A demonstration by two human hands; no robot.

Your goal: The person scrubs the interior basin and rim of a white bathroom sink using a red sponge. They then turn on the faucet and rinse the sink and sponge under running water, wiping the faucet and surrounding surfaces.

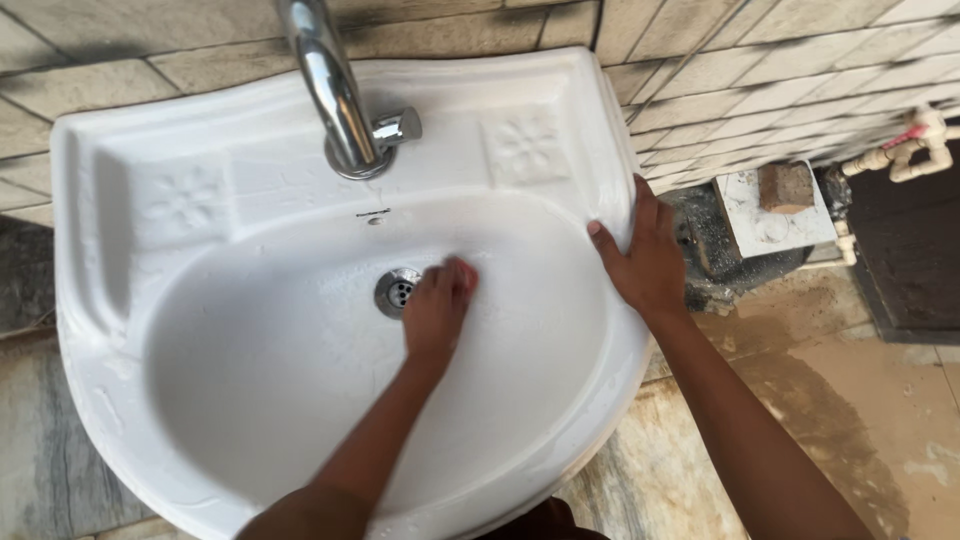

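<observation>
Scrubber: small pink pad (464,272), barely showing under the fingertips, on the basin floor just right of the drain (397,291).
Left hand (436,310): fingers curled together, pressing the pad; firm short strokes suit.
Right hand (648,262): fingers spread, bracing the washbasin rim (600,130).
Tap (335,95): above, no water visibly running.

The white washbasin (560,110) carries a chrome tap (335,100) on its rim; a drain (397,291) sits in its bowl.

One sink (110,330), one tap (335,90), one drain (397,290), two hands.
</observation>
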